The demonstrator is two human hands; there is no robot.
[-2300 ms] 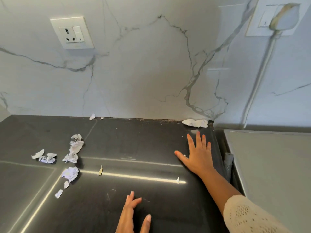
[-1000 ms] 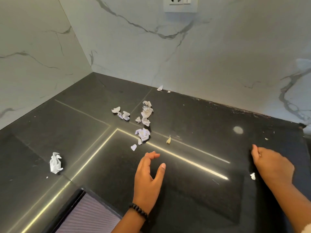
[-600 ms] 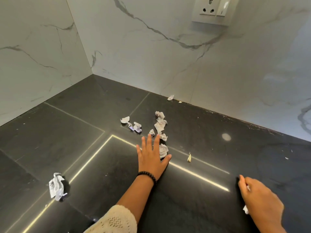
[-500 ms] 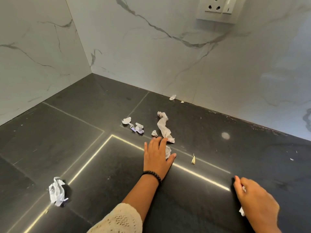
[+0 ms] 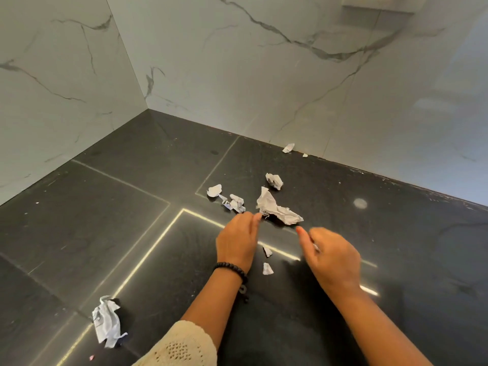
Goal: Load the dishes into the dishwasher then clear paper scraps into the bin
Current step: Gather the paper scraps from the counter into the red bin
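Head view, near to far. Nearest, a cream knitted sleeve [image 5: 182, 344] covers the left forearm at the bottom edge; a black beaded bracelet [image 5: 230, 269] circles the left wrist. Toward the near left of the black stone countertop [image 5: 79, 220], a crumpled white paper scrap with grey print [image 5: 107, 322] lies alone, its long axis running near to far, well apart from the rest. Between the two wrists lie two small white paper chips [image 5: 267, 268], one behind the other.

Left hand [image 5: 236, 240] is seen from the back, fingers curled together, its fingertips touching the near left end of the largest crumpled white paper strip [image 5: 277, 210]; whether they pinch it cannot be told. Right hand [image 5: 334, 256] hovers just right of it, blurred, thumb extended toward the strip and the other fingers curled; a sliver of white paper [image 5: 315, 247] shows at its fingers.

The strip lies near the countertop's middle, its long axis running left to right, its left end lifted upward. Just left of it are two smaller white scraps [image 5: 237, 202], side by side; behind it is one crumpled white ball [image 5: 274, 180]. At the far edge, against the grey-veined white marble wall [image 5: 237, 75], lie two tiny white scraps [image 5: 288, 148]. That makes nine loose scraps counted on the countertop. Thin pale seams [image 5: 148, 249] cross the countertop. A white wall fitting [image 5: 380, 5] shows at the upper edge.
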